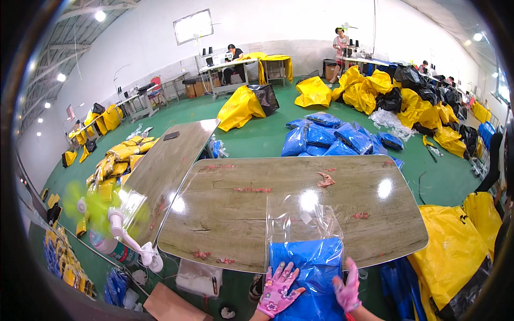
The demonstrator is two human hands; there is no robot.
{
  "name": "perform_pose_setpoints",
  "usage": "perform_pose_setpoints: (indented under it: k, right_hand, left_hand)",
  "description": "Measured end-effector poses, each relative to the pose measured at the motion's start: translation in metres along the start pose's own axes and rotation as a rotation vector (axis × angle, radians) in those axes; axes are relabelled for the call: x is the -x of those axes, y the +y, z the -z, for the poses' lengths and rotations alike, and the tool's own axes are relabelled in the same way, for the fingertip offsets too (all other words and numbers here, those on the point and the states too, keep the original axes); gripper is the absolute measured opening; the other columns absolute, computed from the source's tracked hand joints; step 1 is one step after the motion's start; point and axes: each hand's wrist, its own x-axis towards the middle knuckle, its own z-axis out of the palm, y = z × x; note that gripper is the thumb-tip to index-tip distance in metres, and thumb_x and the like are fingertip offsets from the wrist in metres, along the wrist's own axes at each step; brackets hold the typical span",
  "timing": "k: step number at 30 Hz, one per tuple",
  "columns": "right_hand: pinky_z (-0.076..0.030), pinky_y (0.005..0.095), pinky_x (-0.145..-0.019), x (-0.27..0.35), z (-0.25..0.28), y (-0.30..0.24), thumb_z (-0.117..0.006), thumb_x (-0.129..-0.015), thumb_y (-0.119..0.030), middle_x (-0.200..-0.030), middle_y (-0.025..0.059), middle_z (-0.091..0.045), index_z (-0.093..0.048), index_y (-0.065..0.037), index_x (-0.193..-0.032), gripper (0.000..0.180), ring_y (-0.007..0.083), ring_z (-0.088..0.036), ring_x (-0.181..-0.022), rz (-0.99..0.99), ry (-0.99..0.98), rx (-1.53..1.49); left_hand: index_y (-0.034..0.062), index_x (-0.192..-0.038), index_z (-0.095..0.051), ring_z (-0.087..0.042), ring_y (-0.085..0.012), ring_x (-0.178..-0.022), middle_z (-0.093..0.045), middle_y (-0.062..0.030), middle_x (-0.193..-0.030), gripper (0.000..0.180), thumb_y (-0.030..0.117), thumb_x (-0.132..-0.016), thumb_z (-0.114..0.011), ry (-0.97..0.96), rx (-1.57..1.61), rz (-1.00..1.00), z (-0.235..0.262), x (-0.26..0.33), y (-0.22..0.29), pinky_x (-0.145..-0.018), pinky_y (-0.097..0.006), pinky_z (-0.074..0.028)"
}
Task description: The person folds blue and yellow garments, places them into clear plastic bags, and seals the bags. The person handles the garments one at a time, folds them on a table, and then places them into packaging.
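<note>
A folded blue plastic-like item (pixel 305 254) lies at the table's near edge, partly inside a clear plastic bag (pixel 284 219). The bag's other end stretches flat over the wood-grain tabletop. My left hand (pixel 279 291), in a pink flowered glove, rests on the blue item with its fingers spread. At the item's right edge is my right hand (pixel 349 289), gloved alike, fingers stretched out and thumb apart. Whether the right hand touches the bag, I cannot tell. The lower part of the blue item runs out of view below the hands.
The wood-grain table (pixel 225 203) bears red tape scraps and a crumpled reddish piece (pixel 325 180). On the adjoining table lies a phone (pixel 171 136). A green fan (pixel 107 214) blurs at left. Beyond are a pile of blue packages (pixel 332 136) and yellow ones (pixel 120 160); people sit at sewing tables.
</note>
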Motion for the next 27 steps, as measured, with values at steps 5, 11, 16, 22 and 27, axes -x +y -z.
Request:
perform_pose_setpoints:
  k: [5, 11, 16, 22, 27]
  right_hand:
    - [-0.043, 0.0303, -0.097, -0.086, -0.014, 0.065, -0.070, -0.087, -0.028, -0.119, 0.0112, -0.059, -0.048, 0.003, -0.129, 0.058, 0.0167, -0.055, -0.107, -0.539, -0.186, -0.675]
    - [-0.052, 0.0284, -0.081, -0.093, -0.006, -0.006, -0.075, -0.082, -0.022, -0.104, 0.0051, -0.066, -0.059, -0.001, -0.117, 0.044, 0.0135, -0.063, -0.088, -0.584, -0.427, -0.723]
    - [-0.051, 0.0326, -0.086, -0.053, 0.007, -0.035, -0.079, -0.078, -0.019, -0.112, 0.0074, -0.064, -0.053, 0.000, -0.123, 0.055, 0.0159, -0.062, -0.097, -0.502, -0.534, -0.683]
    - [-0.048, 0.0335, -0.091, 0.051, 0.043, 0.005, -0.075, -0.081, -0.028, -0.114, 0.0129, -0.063, -0.054, 0.000, -0.125, 0.057, 0.0223, -0.060, -0.103, -0.530, -0.770, -0.204]
    - [-0.051, 0.0326, -0.081, 0.068, 0.026, 0.042, -0.074, -0.082, -0.028, -0.105, 0.0105, -0.066, -0.055, 0.000, -0.120, 0.051, 0.0204, -0.063, -0.093, -0.642, -0.586, -0.382]
  left_hand:
    - [0.0117, -0.130, -0.055, -0.036, -0.0317, -0.135, -0.045, -0.0107, -0.142, 0.059, 0.048, -0.084, -0.062, 0.029, 0.084, -0.007, 0.000, 0.001, -0.001, -0.112, -0.054, -0.017]
    - [0.0028, -0.135, -0.043, -0.050, -0.0310, -0.120, -0.052, -0.0209, -0.129, 0.069, 0.021, -0.078, -0.076, 0.641, 0.627, 0.547, -0.002, 0.014, -0.040, -0.104, -0.036, -0.038]
    - [-0.0024, -0.135, -0.042, -0.056, -0.0193, -0.104, -0.059, -0.0156, -0.117, 0.068, 0.043, -0.089, -0.062, 0.014, 1.372, 0.868, 0.016, 0.040, -0.060, -0.088, -0.034, -0.048]
    - [0.0041, -0.134, -0.048, -0.048, -0.0255, -0.122, -0.052, -0.0184, -0.132, 0.058, 0.041, -0.091, -0.059, -0.129, 0.996, 0.741, 0.000, 0.124, -0.022, -0.103, -0.033, -0.038]
    - [0.0039, -0.134, -0.048, -0.050, -0.0245, -0.119, -0.054, -0.0180, -0.129, 0.058, 0.040, -0.090, -0.061, -0.167, 1.046, 0.783, -0.004, 0.112, -0.011, -0.101, -0.033, -0.039]
